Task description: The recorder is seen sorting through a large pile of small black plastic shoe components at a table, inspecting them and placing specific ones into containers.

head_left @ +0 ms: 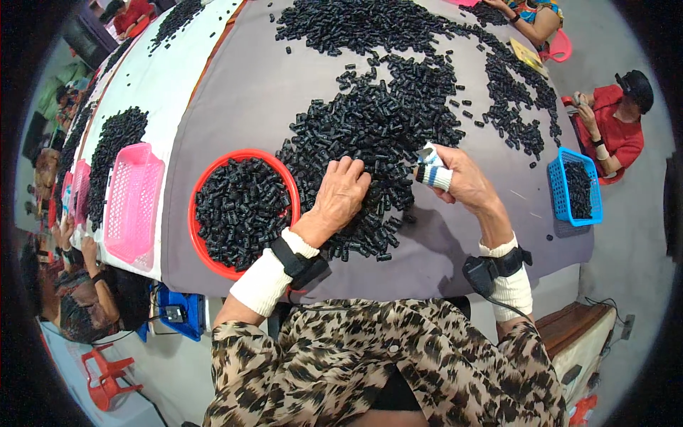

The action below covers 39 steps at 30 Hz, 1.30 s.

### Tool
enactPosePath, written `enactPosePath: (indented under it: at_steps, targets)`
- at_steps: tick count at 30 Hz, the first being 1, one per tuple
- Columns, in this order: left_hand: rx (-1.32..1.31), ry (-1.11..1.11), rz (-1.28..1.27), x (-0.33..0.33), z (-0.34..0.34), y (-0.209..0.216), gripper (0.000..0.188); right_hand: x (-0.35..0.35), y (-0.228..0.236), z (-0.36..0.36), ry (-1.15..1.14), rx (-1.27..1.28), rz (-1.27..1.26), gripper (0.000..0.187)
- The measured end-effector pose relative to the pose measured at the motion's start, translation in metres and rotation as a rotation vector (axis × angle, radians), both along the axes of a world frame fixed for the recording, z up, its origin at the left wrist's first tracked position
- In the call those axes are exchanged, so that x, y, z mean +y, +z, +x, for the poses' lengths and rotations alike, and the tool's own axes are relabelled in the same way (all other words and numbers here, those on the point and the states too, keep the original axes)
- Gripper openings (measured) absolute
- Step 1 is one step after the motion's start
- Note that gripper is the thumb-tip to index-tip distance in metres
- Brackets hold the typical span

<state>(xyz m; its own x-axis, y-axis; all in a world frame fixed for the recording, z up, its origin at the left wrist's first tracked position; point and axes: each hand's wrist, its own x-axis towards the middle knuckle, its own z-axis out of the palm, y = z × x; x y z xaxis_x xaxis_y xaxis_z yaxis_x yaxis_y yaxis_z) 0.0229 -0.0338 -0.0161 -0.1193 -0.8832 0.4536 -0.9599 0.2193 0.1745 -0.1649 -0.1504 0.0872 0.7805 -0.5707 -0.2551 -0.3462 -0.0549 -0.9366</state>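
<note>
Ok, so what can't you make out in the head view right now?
All in the head view:
Whether the left hand holds a piece: its own back and the pile hide the fingertips.
What, if anything, the right hand pinches: its wrapped fingers cover it.
The bottom of the red tub: black pieces cover it.
The upper-right person: cut off by the top edge.
Fine detail on single pieces: too small.

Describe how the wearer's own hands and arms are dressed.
Both forearms have cream ribbed cuffs, with black straps carrying dark modules at the wrists; a thin black cable trails from the right one. The left hand is bare; the right hand has white finger wraps with blue stripes. The sleeves are tan with black-and-brown animal-print blotches.
</note>
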Motion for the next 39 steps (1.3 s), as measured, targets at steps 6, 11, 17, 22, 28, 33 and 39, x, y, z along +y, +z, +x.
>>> enactPosePath:
  at_steps: [6, 11, 17, 22, 28, 33, 39]
  targets:
    - [0.209, 0.066, -0.149, -0.001, 0.01, 0.017, 0.012, -0.001, -0.004, 0.001, 0.011, 0.032, 0.023, 0.013]
    - [1.646, 0.092, 0.118, 0.013, 0.015, 0.068, 0.021, 0.008, 0.01, 0.019, 0.055, -0.029, -0.003, 0.016]
    - [2.237, -0.247, 0.012, 0.033, 0.013, 0.103, 0.028, 0.031, 0.044, 0.051, 0.112, -0.197, -0.124, 0.023]
    - [2.348, -0.393, -0.046, 0.039, 0.0, 0.122, 0.023, 0.039, 0.051, 0.063, 0.196, -0.3, -0.31, 0.035]
    - [2.299, -0.43, -0.04, 0.043, -0.005, 0.132, 0.023, 0.048, 0.07, 0.068, 0.25, -0.295, -0.324, 0.033]
    - [2.282, -0.434, -0.039, 0.046, -0.01, 0.138, 0.022, 0.048, 0.078, 0.067, 0.287, -0.233, -0.409, 0.036]
    - [2.23, -0.449, -0.026, 0.046, -0.011, 0.136, 0.021, 0.045, 0.08, 0.065, 0.329, -0.226, -0.485, 0.037]
